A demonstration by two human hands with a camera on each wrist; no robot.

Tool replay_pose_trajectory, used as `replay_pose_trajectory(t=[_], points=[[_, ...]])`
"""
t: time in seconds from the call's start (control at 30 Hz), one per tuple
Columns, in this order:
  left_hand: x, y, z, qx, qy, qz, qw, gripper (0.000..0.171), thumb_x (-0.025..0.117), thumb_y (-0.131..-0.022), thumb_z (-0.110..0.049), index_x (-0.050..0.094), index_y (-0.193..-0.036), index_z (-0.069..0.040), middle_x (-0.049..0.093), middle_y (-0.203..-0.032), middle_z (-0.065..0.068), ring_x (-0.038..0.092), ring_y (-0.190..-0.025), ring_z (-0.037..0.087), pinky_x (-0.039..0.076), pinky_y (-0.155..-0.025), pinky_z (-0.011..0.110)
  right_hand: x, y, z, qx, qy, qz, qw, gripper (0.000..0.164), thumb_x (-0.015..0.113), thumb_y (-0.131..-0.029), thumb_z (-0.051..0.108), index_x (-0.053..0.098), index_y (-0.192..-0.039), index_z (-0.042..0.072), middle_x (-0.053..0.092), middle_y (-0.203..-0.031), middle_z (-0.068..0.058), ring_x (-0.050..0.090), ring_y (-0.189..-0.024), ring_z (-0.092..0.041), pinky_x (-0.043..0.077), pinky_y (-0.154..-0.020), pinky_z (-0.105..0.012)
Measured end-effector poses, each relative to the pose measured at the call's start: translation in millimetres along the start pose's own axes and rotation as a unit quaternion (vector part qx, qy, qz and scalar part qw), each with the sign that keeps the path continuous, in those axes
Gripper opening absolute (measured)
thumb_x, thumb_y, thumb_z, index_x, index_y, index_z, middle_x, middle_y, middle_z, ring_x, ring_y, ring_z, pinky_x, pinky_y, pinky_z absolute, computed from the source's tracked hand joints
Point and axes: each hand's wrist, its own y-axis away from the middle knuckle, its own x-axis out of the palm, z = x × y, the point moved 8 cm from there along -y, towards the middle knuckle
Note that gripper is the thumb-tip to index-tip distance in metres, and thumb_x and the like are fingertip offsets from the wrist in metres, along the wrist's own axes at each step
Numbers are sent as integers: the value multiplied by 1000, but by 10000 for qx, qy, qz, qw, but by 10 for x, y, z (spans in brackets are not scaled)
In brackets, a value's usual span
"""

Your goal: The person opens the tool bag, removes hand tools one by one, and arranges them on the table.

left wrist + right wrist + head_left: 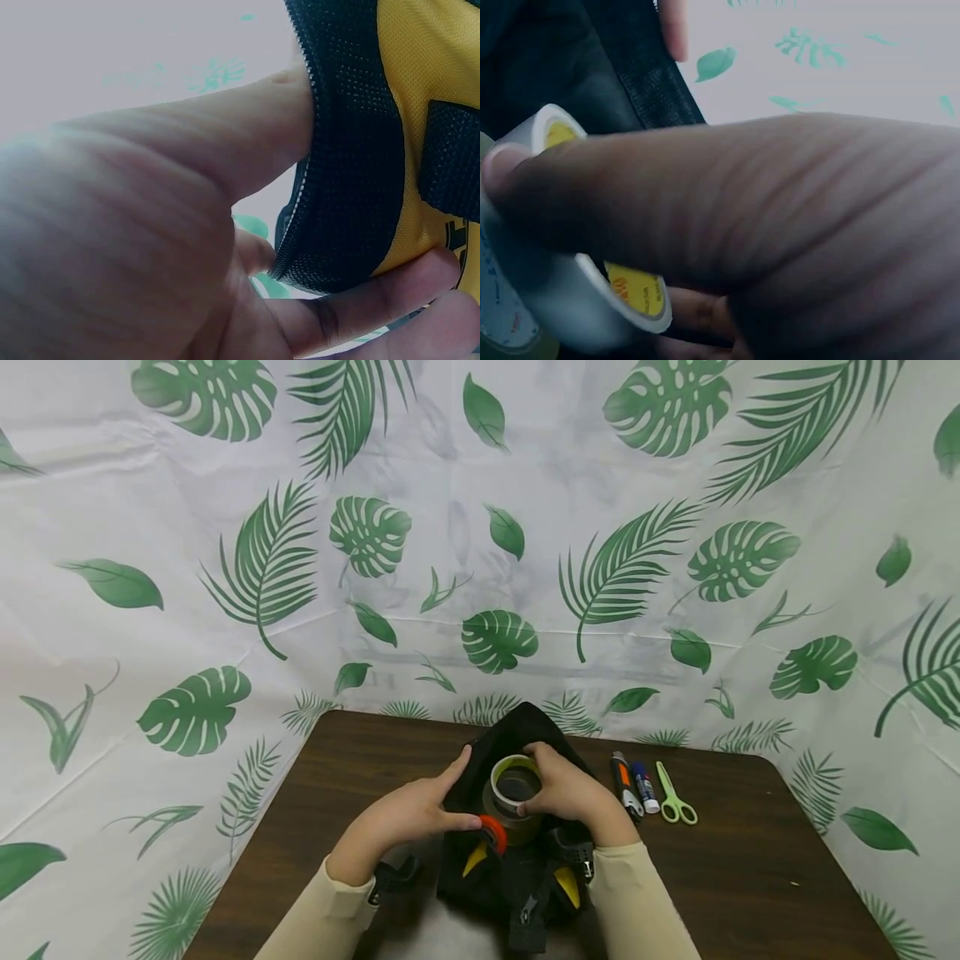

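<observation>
Tape roll (577, 300) we pinch in right hand (568, 789) over bag (525, 727); our left hand (408, 822) grips bag's rim, thumb inside. Glue stick (644, 787), scissors (672, 797) lie right of bag.

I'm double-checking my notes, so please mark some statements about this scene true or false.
The right hand holds a white tape roll with yellow inside. True.
The blue-and-white tube lies between the orange-and-black tool and the light-green scissors. True.
The scissors are in the left hand. False: that hand holds the black-and-yellow fabric bag.
The bag is zipped shut. False: it gapes open.
</observation>
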Motion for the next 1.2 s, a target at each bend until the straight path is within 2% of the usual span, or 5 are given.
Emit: replay_pose_trajectory(t=[0.27, 0.47, 0.8, 0.93, 1.2], points=[[8, -22, 17, 54, -8, 17, 10000, 109, 76, -99, -59, 2, -177, -38, 50, -168, 19, 62, -143, 39, 50, -117, 60, -158, 135, 123, -393, 67, -163, 9991, 89, 95, -86, 24, 48, -160, 6, 58, -146, -13, 61, -129, -33, 54, -106, -53], [-3, -25, 23, -2, 28, -10, 10000, 108, 76, -99, -58, 2, -176, -41, 45, -171, 17, 58, -148, 40, 46, -120, 62, -325, 245, 166, -470, -125, -489, 9976, 96, 95, -87, 26, 42, -165, 8, 54, -153, -14, 60, -133, -35, 53, -110, -58], [28, -46, 33, 40, 26, -3, 10000, 110, 76, -98, -62, 3, -177, -37, 46, -171, 18, 57, -148, 40, 47, -120, 62, -438, 398, 100, -843, -88, -1254, 9885, 96, 96, -86, 26, 45, -166, 12, 53, -161, -15, 57, -143, -39, 52, -112, -63], [32, -48, 32, 39, 35, 0, 10000, 110, 76, -98, -62, 2, -176, -40, 46, -170, 18, 58, -148, 40, 47, -119, 62, -484, 445, 66, -906, -333, -1529, 9835, 99, 96, -87, 23, 40, -168, 14, 48, -166, -14, 54, -148, -41, 50, -114, -65], [30, -42, 22, 53, 57, 14, 10000, 109, 75, -99, -60, 1, -176, -42, 44, -172, 17, 56, -150, 40, 46, -121, 62, -557, 592, -166, -974, -615, -2131, 9702, 99, 96, -86, 24, 41, -168, 22, 55, -154, -13, 60, -140, -36, 52, -115, -59]])
